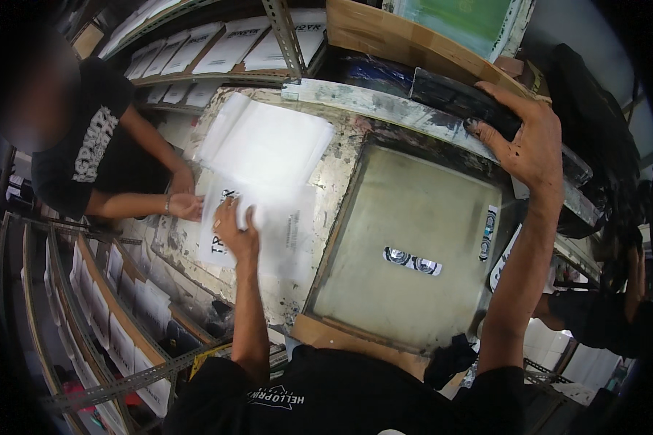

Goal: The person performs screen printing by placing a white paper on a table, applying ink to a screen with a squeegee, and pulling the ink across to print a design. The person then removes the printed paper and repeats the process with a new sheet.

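My left hand (238, 230) lies with fingers apart on a flat white printed plastic bag (283, 235), whose dark lettering shows beside the fingers. Above it on the table is another blank white sheet or bag (265, 138). My right hand (526, 141) is closed round a black, ink-stained squeegee (450, 94), thumb on the near side and fingers over the top. The squeegee is against a paint-smeared pale bar (384, 105). Between my arms lies a screen-printing frame (406, 196) with greenish-grey mesh and two small patterned strips on it.
On the left a co-worker's hand (187, 206) touches the bag's edge. Racks of printed white bags (116, 319) stand at lower left, with more shelves (225, 54) at the back. A cardboard box edge (413, 40) and green screen (457, 22) stand behind the bar.
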The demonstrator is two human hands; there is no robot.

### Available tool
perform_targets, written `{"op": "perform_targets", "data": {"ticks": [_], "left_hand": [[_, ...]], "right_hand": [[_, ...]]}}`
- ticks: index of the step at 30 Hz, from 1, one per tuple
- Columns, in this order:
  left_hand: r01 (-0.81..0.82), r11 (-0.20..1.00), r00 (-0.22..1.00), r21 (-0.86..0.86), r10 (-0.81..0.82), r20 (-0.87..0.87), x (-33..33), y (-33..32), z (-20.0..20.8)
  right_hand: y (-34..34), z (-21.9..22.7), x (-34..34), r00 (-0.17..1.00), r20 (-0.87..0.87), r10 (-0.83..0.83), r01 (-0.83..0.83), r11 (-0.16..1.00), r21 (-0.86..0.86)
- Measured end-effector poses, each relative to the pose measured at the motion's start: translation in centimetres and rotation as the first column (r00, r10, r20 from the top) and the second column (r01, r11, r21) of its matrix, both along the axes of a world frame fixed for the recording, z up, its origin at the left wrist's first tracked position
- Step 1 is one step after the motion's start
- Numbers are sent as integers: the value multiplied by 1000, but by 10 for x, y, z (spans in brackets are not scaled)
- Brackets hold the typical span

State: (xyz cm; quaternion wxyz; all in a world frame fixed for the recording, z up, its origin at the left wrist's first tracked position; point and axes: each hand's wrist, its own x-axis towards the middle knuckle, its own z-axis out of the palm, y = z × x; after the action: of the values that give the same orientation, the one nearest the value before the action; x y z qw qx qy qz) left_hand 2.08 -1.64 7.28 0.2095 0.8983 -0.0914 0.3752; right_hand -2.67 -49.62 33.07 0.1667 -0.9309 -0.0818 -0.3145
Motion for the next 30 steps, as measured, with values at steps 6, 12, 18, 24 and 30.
{"op": "perform_targets", "data": {"ticks": [6,12,18,24,30], "left_hand": [[77,994,934,71,-47,-353,87,-65,-54],[26,994,927,-104,-63,-370,104,-63,-86],[-30,924,887,-381,-151,-437,113,-65,-75],[24,839,961,-544,-170,-220,117,-76,-44],[518,848,697,-115,-496,-517,33,-153,-1]], "right_hand": [[-1,2,5,999,-50,7,-6,1000,9],[-2,2,5,999,-41,-23,23,1000,-1],[-2,3,4,1000,4,-30,30,999,-44],[0,2,4,997,-49,-54,54,999,3],[0,6,-1,990,-109,-89,89,996,-11]]}}
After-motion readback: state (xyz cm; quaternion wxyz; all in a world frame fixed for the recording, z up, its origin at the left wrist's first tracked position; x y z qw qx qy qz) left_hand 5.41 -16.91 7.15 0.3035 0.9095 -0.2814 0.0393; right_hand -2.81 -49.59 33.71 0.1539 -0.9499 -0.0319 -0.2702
